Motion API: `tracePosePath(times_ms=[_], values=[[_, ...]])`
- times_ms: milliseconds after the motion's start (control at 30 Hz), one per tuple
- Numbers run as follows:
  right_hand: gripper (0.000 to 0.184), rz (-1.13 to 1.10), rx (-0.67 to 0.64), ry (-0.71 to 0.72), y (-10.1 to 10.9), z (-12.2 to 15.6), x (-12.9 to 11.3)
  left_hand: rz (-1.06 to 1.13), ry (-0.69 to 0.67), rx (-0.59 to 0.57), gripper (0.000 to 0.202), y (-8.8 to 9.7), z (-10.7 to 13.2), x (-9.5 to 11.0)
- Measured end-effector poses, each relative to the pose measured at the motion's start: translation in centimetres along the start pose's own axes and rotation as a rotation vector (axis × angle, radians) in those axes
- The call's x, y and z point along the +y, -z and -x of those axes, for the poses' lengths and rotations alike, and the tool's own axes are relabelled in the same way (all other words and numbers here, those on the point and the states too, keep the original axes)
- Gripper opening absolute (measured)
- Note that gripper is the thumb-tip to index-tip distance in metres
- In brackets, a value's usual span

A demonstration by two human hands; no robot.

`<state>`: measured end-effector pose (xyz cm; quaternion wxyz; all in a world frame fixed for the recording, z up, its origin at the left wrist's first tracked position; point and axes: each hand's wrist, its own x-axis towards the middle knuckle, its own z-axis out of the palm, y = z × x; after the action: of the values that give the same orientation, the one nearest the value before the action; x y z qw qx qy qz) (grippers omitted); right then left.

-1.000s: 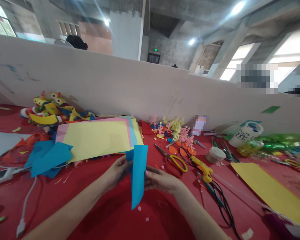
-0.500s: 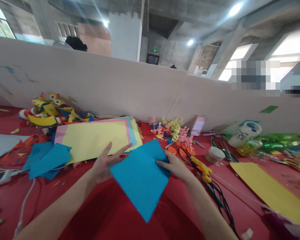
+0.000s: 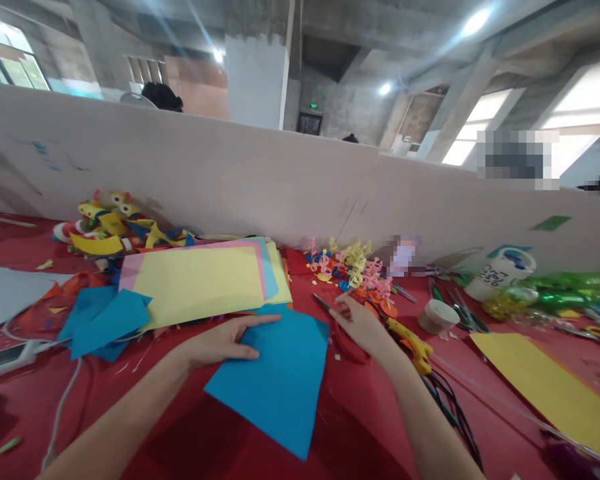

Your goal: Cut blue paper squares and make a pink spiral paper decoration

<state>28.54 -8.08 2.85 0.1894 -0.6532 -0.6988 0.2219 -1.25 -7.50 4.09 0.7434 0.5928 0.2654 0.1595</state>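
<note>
- Left hand [image 3: 225,341]: yours, lay open and flat, palm down, fingers stretched out. It gripped nothing and pressed on the far left part of the blue sheet.
- Right hand [image 3: 361,323]: yours, reached out just right of that sheet, over the handles of the scissors [image 3: 322,303]. Only the blades showed past your fingers, and I could not tell whether the hand had closed on the handles.
- Blue sheet [image 3: 280,380]: one, lay flat on the red table cover [image 3: 95,380] between your forearms, with one corner pointing towards you.
- Paper stack [image 3: 200,283]: yellow on top, with pink and pale blue edges showing. It lay just beyond the blue sheet.
- Blue scraps [image 3: 105,320]: several, overlapping, left of the stack.
- Yellow-handled tool [image 3: 413,343]: lay just beside your right wrist.
- Tape roll [image 3: 435,315]: one, stood near the tool, on its far side.
- Yellow sheet [image 3: 550,387]: one, lay well apart at the right edge.
- Paper cutouts [image 3: 355,267]: pink and yellow, heaped against the partition [image 3: 280,180].
</note>
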Motion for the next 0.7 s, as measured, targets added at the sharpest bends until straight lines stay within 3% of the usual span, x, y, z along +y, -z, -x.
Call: tracePosePath(times_ms=[67, 133, 267, 400, 500, 633, 700], values=[[0.03, 0.335, -0.071, -0.194, 0.3, 0.2, 1.1, 0.024, -0.028, 0.039, 0.07, 0.4, 0.3, 0.4], [0.034, 0.456, -0.143, -0.278, 0.2, 0.4, 1.9, 0.037, -0.043, 0.062, 0.07, 0.7, 0.7, 0.9], [0.037, 0.436, -0.157, -0.298, -0.6, 0.1, 2.4, 0.0, -0.066, 0.109, 0.068, 1.0, 1.4, 1.9], [0.021, 0.377, -0.166, -0.286, 0.3, -0.1, 2.0, -0.06, -0.096, 0.156, 0.066, 1.8, 2.1, 2.5], [0.027, 0.201, -0.166, -0.163, 2.0, 1.0, 1.1, -0.077, -0.082, 0.217, 0.07, 2.6, 2.7, 2.9], [0.045, -0.408, -0.262, 0.211, 3.3, 3.1, -0.8, -0.125, -0.093, 0.268, 0.078, 3.7, 3.4, 4.0], [0.05, -0.47, -0.324, 0.269, 3.5, 3.8, -2.0, -0.165, -0.107, 0.293, 0.078, 4.1, 3.8, 4.8]])
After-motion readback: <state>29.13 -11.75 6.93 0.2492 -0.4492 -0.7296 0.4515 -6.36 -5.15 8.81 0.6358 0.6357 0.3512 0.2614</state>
